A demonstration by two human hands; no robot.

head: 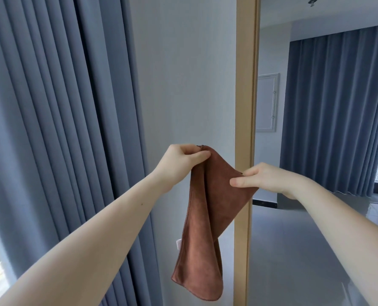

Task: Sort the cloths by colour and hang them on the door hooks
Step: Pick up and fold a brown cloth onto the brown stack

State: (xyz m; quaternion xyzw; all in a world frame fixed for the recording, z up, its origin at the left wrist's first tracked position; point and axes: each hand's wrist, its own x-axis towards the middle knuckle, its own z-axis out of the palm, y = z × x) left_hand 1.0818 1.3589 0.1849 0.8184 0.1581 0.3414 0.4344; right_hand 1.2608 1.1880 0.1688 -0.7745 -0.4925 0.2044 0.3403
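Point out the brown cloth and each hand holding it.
brown cloth [202,221]: head view, on the hanging middle fold.
left hand [183,159]: head view, on the middle of the hand, which pinches the cloth's upper corner.
right hand [259,178]: head view, on the middle of the hand, which pinches the cloth's right edge.

Both arms are bare, skin showing along the whole length in view. The slim, smooth left forearm [91,246] carries one tiny dark dot [141,204] on its upper side, not far from the wrist. The right forearm [342,235] is smooth and even. The left hand [183,159] and right hand [261,178] are bare too; the right thumb's nail is short and plain
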